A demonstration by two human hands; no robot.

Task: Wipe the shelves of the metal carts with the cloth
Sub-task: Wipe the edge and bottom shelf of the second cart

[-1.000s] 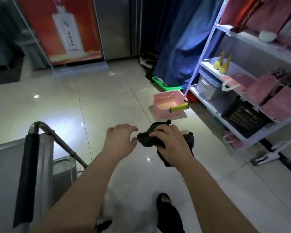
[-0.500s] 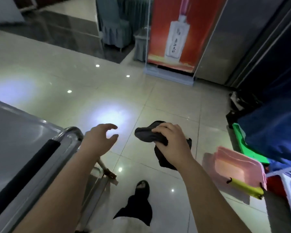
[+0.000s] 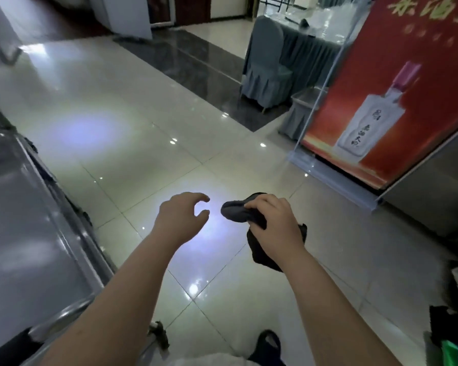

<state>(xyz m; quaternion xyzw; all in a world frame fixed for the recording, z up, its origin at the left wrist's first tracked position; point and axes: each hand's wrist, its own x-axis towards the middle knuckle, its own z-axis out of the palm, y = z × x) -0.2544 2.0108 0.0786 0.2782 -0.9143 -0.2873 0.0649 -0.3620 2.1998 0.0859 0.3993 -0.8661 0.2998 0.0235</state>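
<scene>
Cloth [image 3: 237,213]: dark and bunched, held in the right hand [image 3: 275,224]. The fingers curl round the upper fold and the loose end hangs below the wrist. The cloth is in the air above the tiled floor [image 3: 143,133], off the right edge of the top shelf [image 3: 24,233] of the metal cart, and touches no shelf. The bunched grip probably keeps a compact pad ready to press flat on the metal.

Left hand [image 3: 181,217]: holds nothing. The fingers are spread and lightly curved, with the thumb apart, just beside the cloth. It appears poised either to take the free end of the cloth or to steady the cart. Judged from this position, wiping has not yet begun.

Change from half a second earlier:
- Both hands have the same posture and the same spacing.
- The view has turned left.
- The pink basin and the blue drape are out of view.
- The red sign [image 3: 397,101] now stands at the right edge.
- The shelf runs further up the left side.
- A covered chair [image 3: 267,62] shows beyond the sign.
</scene>
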